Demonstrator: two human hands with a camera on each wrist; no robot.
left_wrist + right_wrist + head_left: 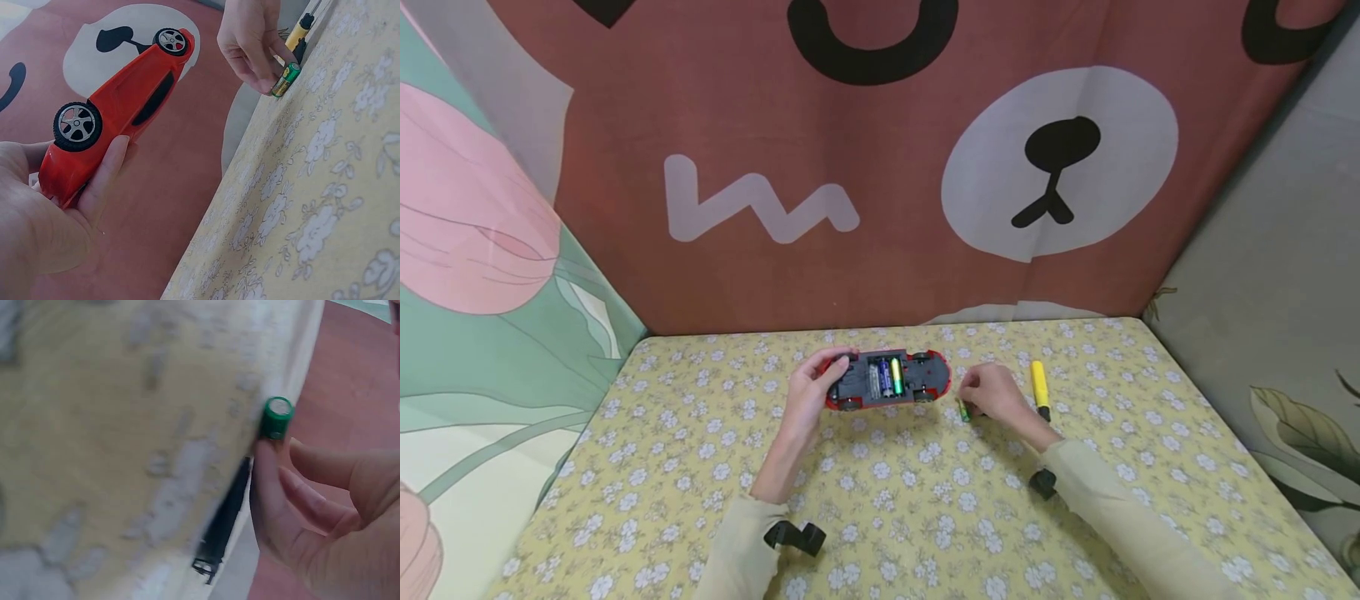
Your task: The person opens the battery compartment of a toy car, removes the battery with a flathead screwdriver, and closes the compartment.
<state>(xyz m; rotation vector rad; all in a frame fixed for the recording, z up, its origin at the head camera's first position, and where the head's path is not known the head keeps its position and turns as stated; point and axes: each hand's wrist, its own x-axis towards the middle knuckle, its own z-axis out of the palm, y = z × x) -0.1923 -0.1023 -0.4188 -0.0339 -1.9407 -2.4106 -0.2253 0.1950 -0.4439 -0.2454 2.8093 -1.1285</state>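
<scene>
My left hand grips one end of a red toy car, its dark underside turned toward the head camera. In that underside a battery compartment lies uncovered, with a blue battery and a green-and-gold battery side by side. To the right of the car, my right hand pinches a green battery between thumb and fingers, low over the table. The left wrist view shows the car's red side and two wheels. A narrow black piece lies on the table beside the right fingers.
A yellow screwdriver-like tool with a black end lies on the table, right of the right hand. The table wears a yellow flowered cloth. Behind it hangs a reddish-brown curtain with a bear print.
</scene>
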